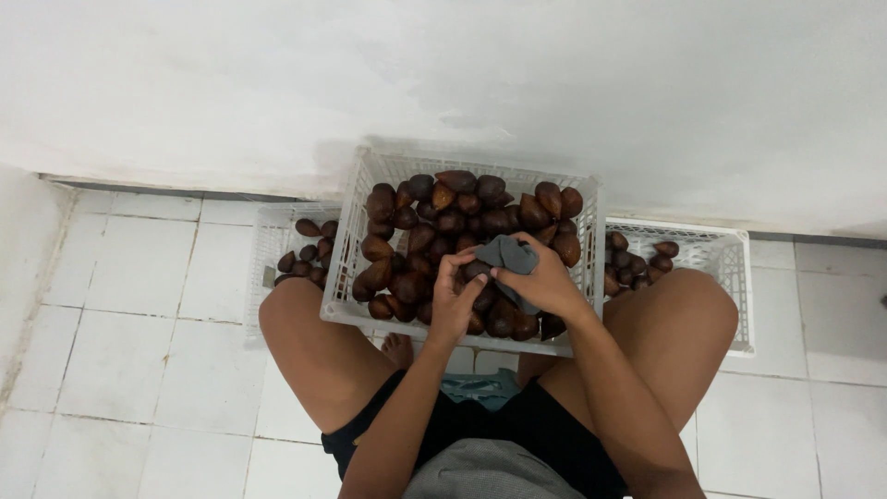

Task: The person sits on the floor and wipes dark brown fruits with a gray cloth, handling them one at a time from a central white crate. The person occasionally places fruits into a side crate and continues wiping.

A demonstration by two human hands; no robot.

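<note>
A white plastic crate [344, 259] heaped with dark brown scaly fruits [462, 208] rests on my knees. My left hand [453, 300] holds one brown fruit [477, 270] over the pile. My right hand [545, 282] grips a grey cloth [510, 254] and presses it against that fruit. Both hands meet above the crate's near half.
Two lower white crates sit on the tiled floor behind: one at the left [268, 242] and one at the right [725, 254], each with a few brown fruits. A white wall [462, 83] rises just beyond. My bare legs [314, 351] flank the middle crate.
</note>
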